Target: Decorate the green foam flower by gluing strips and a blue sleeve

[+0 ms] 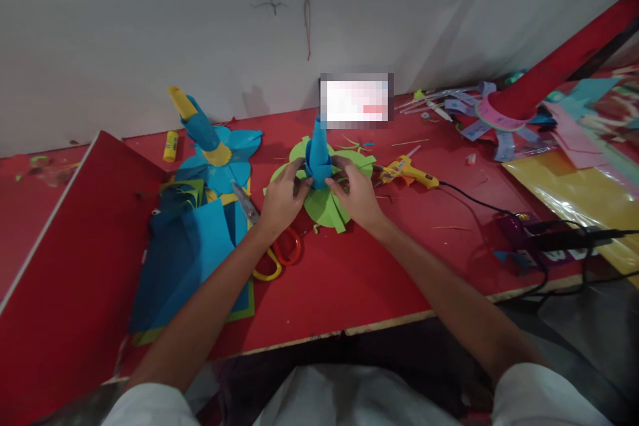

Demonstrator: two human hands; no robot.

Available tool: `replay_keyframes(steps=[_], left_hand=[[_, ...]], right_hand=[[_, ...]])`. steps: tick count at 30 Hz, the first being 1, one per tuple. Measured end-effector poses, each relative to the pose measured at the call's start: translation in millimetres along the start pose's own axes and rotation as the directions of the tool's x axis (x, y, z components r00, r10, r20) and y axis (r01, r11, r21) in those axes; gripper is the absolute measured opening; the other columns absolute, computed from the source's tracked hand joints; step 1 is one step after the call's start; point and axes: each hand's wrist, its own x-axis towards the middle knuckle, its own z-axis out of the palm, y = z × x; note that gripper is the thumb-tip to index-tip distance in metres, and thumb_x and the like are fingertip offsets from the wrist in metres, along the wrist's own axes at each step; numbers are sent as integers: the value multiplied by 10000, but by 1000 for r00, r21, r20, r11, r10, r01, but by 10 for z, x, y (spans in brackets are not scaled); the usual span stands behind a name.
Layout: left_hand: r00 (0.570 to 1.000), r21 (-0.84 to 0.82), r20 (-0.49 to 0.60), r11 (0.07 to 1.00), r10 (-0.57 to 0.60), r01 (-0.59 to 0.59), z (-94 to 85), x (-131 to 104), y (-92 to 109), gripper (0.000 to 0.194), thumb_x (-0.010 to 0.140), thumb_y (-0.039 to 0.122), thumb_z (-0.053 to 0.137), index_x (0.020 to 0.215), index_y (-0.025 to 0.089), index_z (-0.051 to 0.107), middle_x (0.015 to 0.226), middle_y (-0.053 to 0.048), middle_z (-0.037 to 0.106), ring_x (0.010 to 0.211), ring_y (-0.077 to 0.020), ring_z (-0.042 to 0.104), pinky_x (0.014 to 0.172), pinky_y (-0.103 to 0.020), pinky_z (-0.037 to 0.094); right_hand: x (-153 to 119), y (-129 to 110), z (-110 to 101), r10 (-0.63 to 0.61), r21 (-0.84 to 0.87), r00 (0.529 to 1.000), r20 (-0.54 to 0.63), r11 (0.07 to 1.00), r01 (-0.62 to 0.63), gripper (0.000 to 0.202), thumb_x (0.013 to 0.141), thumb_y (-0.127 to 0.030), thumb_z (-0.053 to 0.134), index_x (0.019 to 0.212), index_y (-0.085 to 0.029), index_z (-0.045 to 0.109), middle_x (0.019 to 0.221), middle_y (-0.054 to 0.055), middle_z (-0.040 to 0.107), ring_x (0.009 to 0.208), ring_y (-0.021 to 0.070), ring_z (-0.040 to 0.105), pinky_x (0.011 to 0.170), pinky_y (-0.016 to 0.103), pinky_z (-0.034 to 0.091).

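A rolled blue paper cone (320, 150) stands upright at the middle of a green paper flower (323, 208) on the red table. My left hand (287, 194) is closed around the left side of the cone's base, thumb and fingers against the blue paper. From the other side my right hand (357, 190) pinches the same base. Green petals spread out beneath both hands and are partly hidden by them. To the left stands a blue paper flower (237, 143) with a yellow and blue rolled centre.
Scissors (287, 246) lie by my left wrist, beside blue sheets (180, 266). A yellow glue gun (409, 172) with a black cable is right of the green flower. A glue stick (170, 146), a raised red panel (84, 266) and a purple power strip (519, 229) flank the work.
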Motion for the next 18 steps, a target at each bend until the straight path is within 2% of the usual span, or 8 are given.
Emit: replay_keyframes(steps=[4, 7, 10, 15, 18], left_hand=[[999, 10, -45, 999, 32, -31, -30, -30, 48, 451, 1001, 470, 606, 1362, 202, 567, 1166, -92, 715, 867, -186, 683, 794, -314, 549], [997, 11, -50, 998, 67, -67, -28, -38, 45, 439, 1020, 501, 567, 1340, 201, 566, 1150, -81, 707, 844, -169, 669, 802, -301, 538], [999, 42, -13, 998, 51, -50, -13, -23, 28, 387, 1033, 476, 544, 1295, 196, 589, 1143, -86, 706, 805, -169, 660, 789, -308, 527], [998, 68, 41, 996, -54, 51, -8, 19, 10, 274, 1037, 419, 537, 1165, 197, 637, 1105, -89, 724, 774, -184, 658, 753, -324, 503], [999, 36, 39, 999, -35, 33, -13, 29, 1, 227, 1039, 393, 527, 1050, 198, 642, 1061, -85, 720, 821, -196, 668, 760, -323, 501]], right_hand=[[10, -13, -41, -42, -24, 999, -34, 999, 41, 393, 1033, -490, 515, 1338, -250, 580, 1308, 122, 705, 1113, 283, 696, 948, 460, 582], [19, 20, -60, -42, -56, 999, 3, 998, 42, 376, 1048, -448, 479, 1359, -258, 570, 1315, 118, 704, 1192, 297, 667, 981, 478, 558], [24, 78, -67, -9, -116, 998, 63, 993, 16, 381, 1043, -416, 475, 1381, -261, 556, 1263, 116, 723, 1123, 296, 681, 946, 474, 558], [10, 146, -46, 36, -195, 992, 118, 981, -12, 447, 994, -413, 571, 1398, -224, 534, 1171, 127, 733, 1005, 297, 689, 865, 452, 567], [-3, 151, -26, 40, -250, 992, 117, 968, -9, 425, 1002, -406, 553, 1382, -216, 547, 1114, 127, 737, 1019, 309, 684, 871, 458, 562]])
